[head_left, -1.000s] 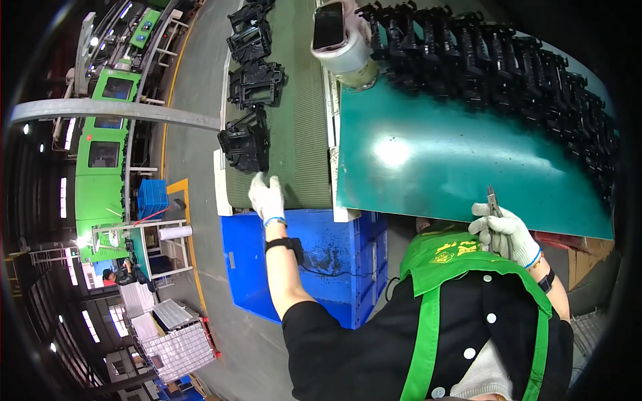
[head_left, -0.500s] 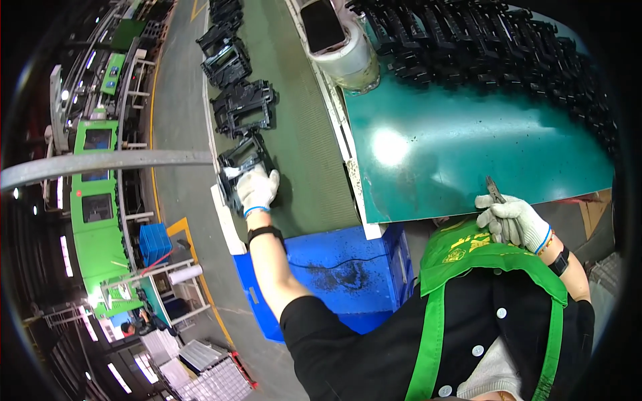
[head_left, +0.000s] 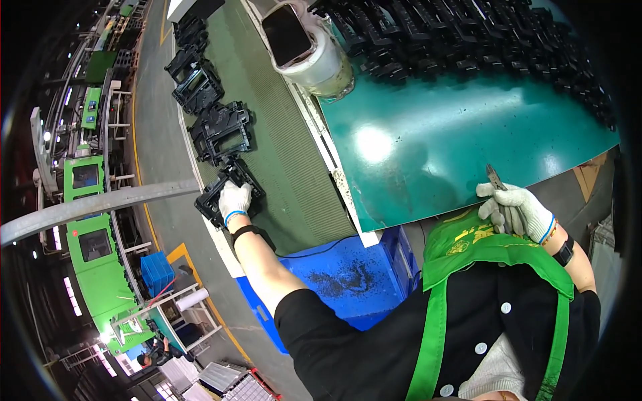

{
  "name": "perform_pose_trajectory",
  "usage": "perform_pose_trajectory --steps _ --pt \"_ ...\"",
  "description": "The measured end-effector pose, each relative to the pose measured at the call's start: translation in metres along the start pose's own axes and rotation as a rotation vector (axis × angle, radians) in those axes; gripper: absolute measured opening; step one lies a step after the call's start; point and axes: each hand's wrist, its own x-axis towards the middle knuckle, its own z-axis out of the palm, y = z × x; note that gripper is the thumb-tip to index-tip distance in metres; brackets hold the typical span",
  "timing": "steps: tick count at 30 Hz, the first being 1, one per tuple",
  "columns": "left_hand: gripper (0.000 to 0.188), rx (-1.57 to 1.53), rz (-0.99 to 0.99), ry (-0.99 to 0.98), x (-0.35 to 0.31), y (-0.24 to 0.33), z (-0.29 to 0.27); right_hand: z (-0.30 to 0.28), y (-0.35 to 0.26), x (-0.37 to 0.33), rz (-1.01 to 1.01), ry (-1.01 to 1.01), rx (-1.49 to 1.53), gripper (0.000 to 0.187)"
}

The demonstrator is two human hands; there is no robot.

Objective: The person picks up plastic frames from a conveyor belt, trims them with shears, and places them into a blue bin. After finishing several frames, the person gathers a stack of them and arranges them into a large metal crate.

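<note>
Far left: green moulding machines (head_left: 83, 180) are standing along the aisle, with a small blue crate (head_left: 158, 273) sitting on the floor below them.

Conveyor belt (head_left: 281, 167): dark ribbed belt, running away from the person. Four black plastic frames are riding on it in a line; the farther ones (head_left: 221, 130) are lying untouched.

Left hand (head_left: 234, 200): white knit glove, black wristband. A second ago this hand was hovering at the near end of the belt with nothing in it; half a second ago it was arriving at the nearest part. Now its fingers are closing around the nearest black frame (head_left: 227, 190), which is lying at the belt's near left edge, partly overhanging it. Judged from this, the pick-up is under way and the frame is not yet lifted clear.

Blue bin (head_left: 334, 281): sitting under the belt's end, black plastic trimmings scattered over its bottom.

White wrapped canister (head_left: 307, 50): standing at the junction of belt and surface.

Green surface (head_left: 435, 134): glossy, bare in the middle, a dense heap of black moulded parts (head_left: 481, 33) lining its far edge.

Right hand (head_left: 515, 210): white glove, clenched around a pair of cutting pliers (head_left: 495, 179), tips pointing up, resting at the surface's near edge. It is keeping the same place through all three moments, so the tool appears to be waiting for the frame.
</note>
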Motion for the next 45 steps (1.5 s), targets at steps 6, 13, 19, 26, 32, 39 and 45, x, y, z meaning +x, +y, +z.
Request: perform_pose_trajectory --steps 6,13,19,26,32,39,45 --pt "0.058 0.257 -0.034 -0.041 -0.064 -0.002 -0.045 -0.048 0.01 -0.002 -0.002 -0.029 -0.007 0.055" --pt "0.065 0.3 -0.173 -0.169 -0.19 0.006 -0.094 -0.084 -0.007 -0.001 0.064 -0.111 -0.032 0.06" --pt "0.061 -0.795 0.059 -0.13 -0.302 0.102 -0.097 -0.112 -0.04 -0.008 0.025 -0.231 -0.153 0.062" --pt "0.052 -1.732 -0.059 -0.562 -0.33 0.327 -0.043 -0.125 -0.068 -0.015 -0.24 -0.288 -0.28 0.065" --pt "0.056 -1.704 0.204 -0.86 -0.358 0.457 -0.056 -0.175 -0.077 -0.028 -0.413 -0.069 -0.282 0.067" --pt "0.067 -1.361 0.428 -0.45 -0.353 0.452 -0.057 -0.245 -0.079 -0.042 -0.486 -0.04 -0.171 0.071" --pt "0.067 -1.111 0.322 -0.182 -0.261 0.395 -0.032 -0.249 -0.07 -0.051 -0.479 0.042 -0.272 0.068"
